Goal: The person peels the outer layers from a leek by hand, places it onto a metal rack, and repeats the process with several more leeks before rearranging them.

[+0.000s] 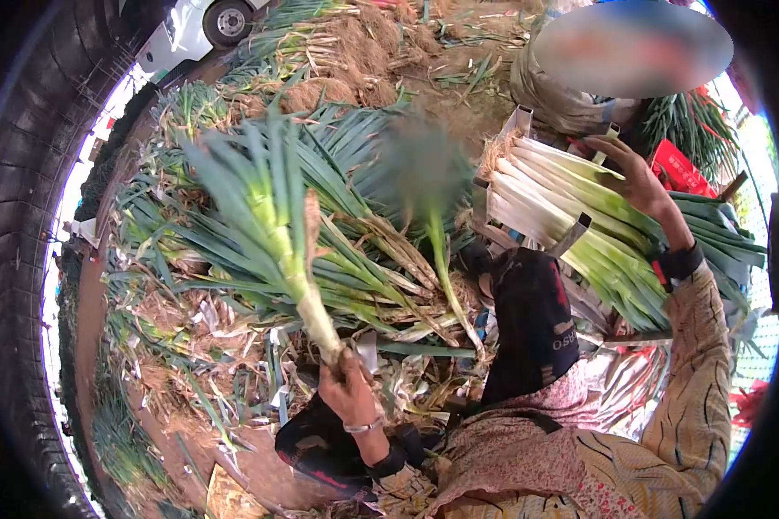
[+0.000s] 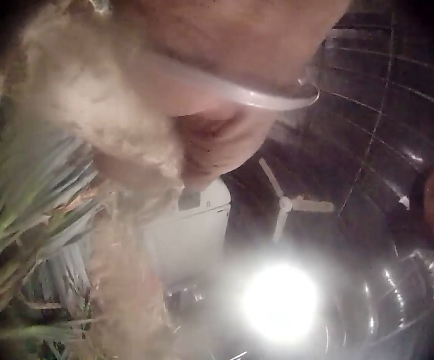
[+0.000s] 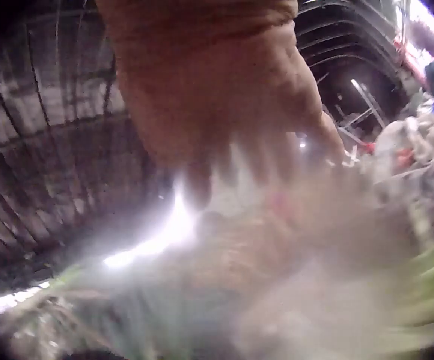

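Note:
In the head view the left hand [image 1: 351,394] grips the root end of a leek [image 1: 307,298], whose green leaves point up and away. The left wrist view shows the left hand [image 2: 221,131] by blurred, pale roots. At the right, the right hand [image 1: 636,177] is spread over a pile of white-stemmed leeks [image 1: 571,203] lying in a metal frame [image 1: 573,235]; whether it touches them is unclear. In the right wrist view the right hand [image 3: 221,97] has its fingers extended, their tips blurred.
Untrimmed leeks [image 1: 346,164] lie heaped ahead and to the left. Dry peelings [image 1: 407,389] cover the ground by the legs. A pale sack [image 1: 550,82] and a red packet [image 1: 679,169] are beyond the frame, and a vehicle wheel [image 1: 228,22] shows at the top.

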A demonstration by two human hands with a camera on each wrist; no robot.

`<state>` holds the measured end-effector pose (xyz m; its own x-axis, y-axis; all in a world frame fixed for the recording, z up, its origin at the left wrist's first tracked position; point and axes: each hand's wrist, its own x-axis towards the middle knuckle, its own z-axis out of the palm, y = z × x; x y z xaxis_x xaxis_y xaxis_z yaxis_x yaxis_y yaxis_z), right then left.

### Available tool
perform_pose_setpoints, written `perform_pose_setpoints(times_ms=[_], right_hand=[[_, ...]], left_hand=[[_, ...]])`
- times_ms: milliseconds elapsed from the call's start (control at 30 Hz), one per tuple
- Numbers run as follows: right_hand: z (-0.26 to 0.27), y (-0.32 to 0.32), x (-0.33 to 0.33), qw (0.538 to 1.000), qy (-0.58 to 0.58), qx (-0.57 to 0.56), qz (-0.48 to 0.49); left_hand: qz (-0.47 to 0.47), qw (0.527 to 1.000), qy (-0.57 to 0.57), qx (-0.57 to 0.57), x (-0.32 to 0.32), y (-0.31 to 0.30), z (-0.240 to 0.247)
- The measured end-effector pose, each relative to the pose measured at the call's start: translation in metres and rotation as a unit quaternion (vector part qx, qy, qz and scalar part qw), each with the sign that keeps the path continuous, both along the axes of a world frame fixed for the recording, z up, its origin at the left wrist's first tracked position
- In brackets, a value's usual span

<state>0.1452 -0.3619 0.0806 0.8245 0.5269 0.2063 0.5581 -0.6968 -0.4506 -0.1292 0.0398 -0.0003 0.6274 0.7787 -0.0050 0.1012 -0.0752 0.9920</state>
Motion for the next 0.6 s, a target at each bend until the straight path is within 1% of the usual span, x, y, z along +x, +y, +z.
perform_pose_setpoints(times_ms=[67,100,133,167,200,233,267,300,333,367,400,467,500,533,567,600], right_hand=[[0.023,0.060,-0.021,0.997,-0.015,0.054,0.061],[0.026,0.089,-0.027,0.990,-0.030,0.077,0.111],[0.027,0.117,-0.031,0.981,-0.043,0.098,0.159],[0.028,0.145,-0.038,0.973,-0.009,0.132,0.191],[0.028,0.172,-0.043,0.961,0.027,0.165,0.222],[0.021,0.197,-0.042,0.952,0.039,0.180,0.244],[0.010,0.221,-0.036,0.944,0.050,0.194,0.264],[0.000,0.240,-0.029,0.934,0.079,0.221,0.269],[-0.014,0.256,-0.025,0.923,0.116,0.247,0.273],[-0.026,0.267,-0.018,0.921,0.125,0.261,0.261],[-0.035,0.273,-0.010,0.935,0.132,0.226,0.239],[-0.048,0.271,0.001,0.957,0.157,0.153,0.189],[-0.055,0.268,0.008,0.965,0.078,0.130,0.214],[-0.052,0.267,0.013,0.967,0.081,0.127,0.205],[-0.053,0.269,0.016,0.968,0.088,0.137,0.188],[-0.054,0.268,0.021,0.971,0.082,0.118,0.192]], left_hand=[[0.019,1.000,-0.017,-0.013,-0.003,0.011,-0.009],[0.030,0.999,-0.025,-0.020,0.001,0.019,-0.018],[0.028,0.996,0.044,0.066,0.009,0.029,-0.028],[0.026,0.981,0.115,0.151,0.018,0.042,-0.041],[0.023,0.954,0.187,0.234,0.027,0.056,-0.060],[0.032,0.901,0.281,0.328,0.033,0.071,-0.094],[0.021,0.904,0.312,0.292,0.048,0.071,-0.093],[-0.011,0.948,0.215,0.235,0.070,0.065,-0.094],[-0.041,0.977,0.122,0.169,0.089,0.058,-0.101],[-0.110,0.982,0.138,0.065,0.111,0.060,-0.118],[-0.173,0.973,0.147,-0.040,0.137,0.065,-0.145],[-0.169,0.981,0.039,-0.091,0.180,0.074,-0.262],[-0.125,0.981,0.106,-0.106,0.199,0.067,-0.256],[-0.079,0.976,0.164,-0.119,0.227,0.063,-0.250],[-0.079,0.969,0.188,-0.139,0.246,0.066,-0.267],[-0.081,0.961,0.212,-0.158,0.263,0.070,-0.291]])
